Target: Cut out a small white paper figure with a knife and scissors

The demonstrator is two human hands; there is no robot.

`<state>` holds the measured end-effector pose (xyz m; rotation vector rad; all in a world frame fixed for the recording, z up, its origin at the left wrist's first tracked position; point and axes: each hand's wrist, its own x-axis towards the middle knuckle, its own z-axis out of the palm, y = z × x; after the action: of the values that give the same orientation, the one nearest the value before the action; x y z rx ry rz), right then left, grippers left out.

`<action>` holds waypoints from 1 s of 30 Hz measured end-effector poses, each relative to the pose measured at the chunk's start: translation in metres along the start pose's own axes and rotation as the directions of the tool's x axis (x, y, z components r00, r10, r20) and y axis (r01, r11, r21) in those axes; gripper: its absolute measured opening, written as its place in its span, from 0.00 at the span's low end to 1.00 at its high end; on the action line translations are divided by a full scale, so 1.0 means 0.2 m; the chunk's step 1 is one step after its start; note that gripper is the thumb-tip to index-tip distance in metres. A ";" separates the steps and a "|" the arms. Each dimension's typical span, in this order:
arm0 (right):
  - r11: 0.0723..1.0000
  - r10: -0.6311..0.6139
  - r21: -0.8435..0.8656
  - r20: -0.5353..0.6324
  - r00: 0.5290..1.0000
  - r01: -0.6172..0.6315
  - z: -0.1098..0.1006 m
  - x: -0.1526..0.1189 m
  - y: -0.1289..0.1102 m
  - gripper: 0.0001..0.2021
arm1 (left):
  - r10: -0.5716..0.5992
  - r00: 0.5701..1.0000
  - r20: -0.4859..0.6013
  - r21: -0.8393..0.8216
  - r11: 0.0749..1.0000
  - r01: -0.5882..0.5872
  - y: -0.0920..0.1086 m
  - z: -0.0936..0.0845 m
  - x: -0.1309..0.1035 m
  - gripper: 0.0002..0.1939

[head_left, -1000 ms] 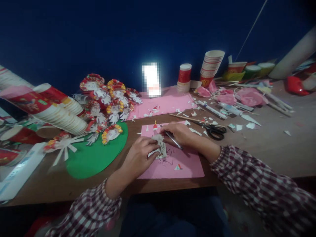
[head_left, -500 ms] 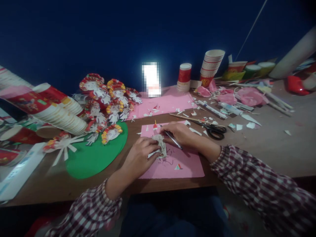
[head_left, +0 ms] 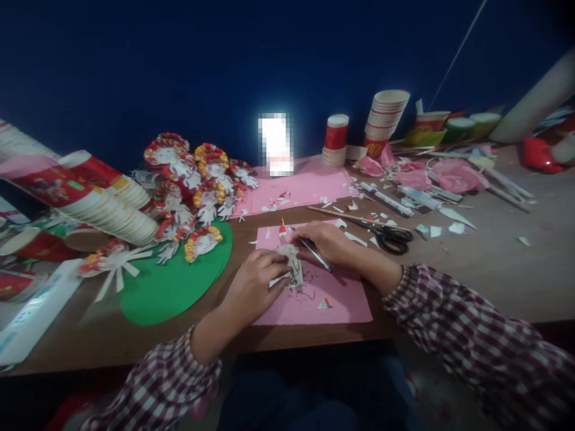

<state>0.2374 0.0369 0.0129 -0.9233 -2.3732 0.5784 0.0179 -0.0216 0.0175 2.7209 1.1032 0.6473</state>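
Note:
A small white paper piece [head_left: 294, 263] with dark drawn lines lies on a pink sheet [head_left: 345, 287]. My left hand [head_left: 258, 278] holds it against the sheet, fingers curled over its left side and thumb near its lower edge. In my right hand [head_left: 323, 242] is a pen [head_left: 317, 254], slanting with its far end toward the lower right. The fingertips are by the paper's upper right edge; the pen's tip is too small to make out. Dark marks show on the pink sheet under the paper. A small red-and-white scrap [head_left: 324, 304] lies near the sheet's front.
Black scissors [head_left: 393, 238] and a thin wooden stick [head_left: 335, 214] lie right of the sheet. Green paper ovals [head_left: 175, 293] and paper dolls [head_left: 211, 161] are at left, beside stacked paper cups [head_left: 112, 209]. More cups [head_left: 389, 114], markers [head_left: 386, 199] and scraps are behind. A bright, blurred-out patch [head_left: 275, 143] stands at the back.

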 end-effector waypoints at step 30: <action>1.000 0.016 -0.013 0.009 1.000 -0.016 -0.01 0.00 -0.04 0.12 | 0.019 0.999 0.030 -0.008 1.000 -0.019 0.00 -0.01 0.01 0.07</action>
<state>0.2340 0.0328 0.0183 -0.9480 -2.3824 0.5751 0.0193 -0.0207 0.0196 2.7287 1.0677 0.6102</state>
